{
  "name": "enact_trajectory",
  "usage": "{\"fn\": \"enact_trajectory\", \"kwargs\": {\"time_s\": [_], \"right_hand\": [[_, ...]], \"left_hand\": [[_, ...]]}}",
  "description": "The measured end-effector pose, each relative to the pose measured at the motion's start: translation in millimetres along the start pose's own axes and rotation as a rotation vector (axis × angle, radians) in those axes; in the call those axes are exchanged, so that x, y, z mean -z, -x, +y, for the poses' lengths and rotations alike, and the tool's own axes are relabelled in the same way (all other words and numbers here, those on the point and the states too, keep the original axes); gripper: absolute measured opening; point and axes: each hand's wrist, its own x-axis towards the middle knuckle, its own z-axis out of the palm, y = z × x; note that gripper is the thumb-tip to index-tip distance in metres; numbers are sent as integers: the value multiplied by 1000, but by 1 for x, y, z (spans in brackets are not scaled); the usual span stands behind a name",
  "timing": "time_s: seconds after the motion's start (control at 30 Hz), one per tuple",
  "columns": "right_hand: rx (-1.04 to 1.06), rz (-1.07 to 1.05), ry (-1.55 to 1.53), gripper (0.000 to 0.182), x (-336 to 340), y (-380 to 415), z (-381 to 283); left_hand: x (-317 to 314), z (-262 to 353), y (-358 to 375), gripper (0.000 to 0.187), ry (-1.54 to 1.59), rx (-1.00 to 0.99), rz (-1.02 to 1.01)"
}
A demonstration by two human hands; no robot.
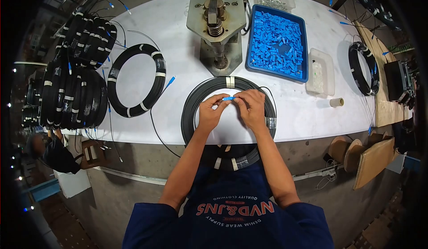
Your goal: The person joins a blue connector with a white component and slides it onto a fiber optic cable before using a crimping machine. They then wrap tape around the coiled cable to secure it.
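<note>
Between my two hands is a small blue fiber-optic connector [228, 98], pinched from both sides. My left hand [211, 111] has thumb and forefinger closed on its left end. The fingers of my right hand [251, 107] are closed at the other end, where a black cable [269, 93] runs nearby. Below both hands lies a large coil of black cable [189, 108], banded with pale tape and overhanging the table's front edge. Just behind the coil stands a metal press [216, 43] with a spring and plunger.
A blue tray [306, 52] full of blue connector housings sits right of the press. Clear plastic boxes [327, 66] and a cardboard tube [337, 102] are near it. Another cable coil [113, 72] lies left, beside stacked coils [73, 88]. Wooden spools [352, 153] stand below at right.
</note>
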Motion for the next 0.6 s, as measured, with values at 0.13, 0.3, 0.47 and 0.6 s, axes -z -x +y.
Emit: {"fn": "enact_trajectory", "kwargs": {"time_s": [0.13, 0.3, 0.47, 0.6], "right_hand": [[-36, 5, -20, 8, -1, 1, -2], [-72, 17, -60, 9, 1, 4, 1], [-64, 98, -85, 10, -1, 1, 0], [-35, 268, 159, 15, -1, 0, -3]], "left_hand": [[-6, 1, -3, 16, 419, 118, -13], [-22, 1, -10, 17, 558, 13, -23], [-29, 3, -17, 15, 447, -93, -14], [-34, 17, -33, 16, -62, -382, -48]]}}
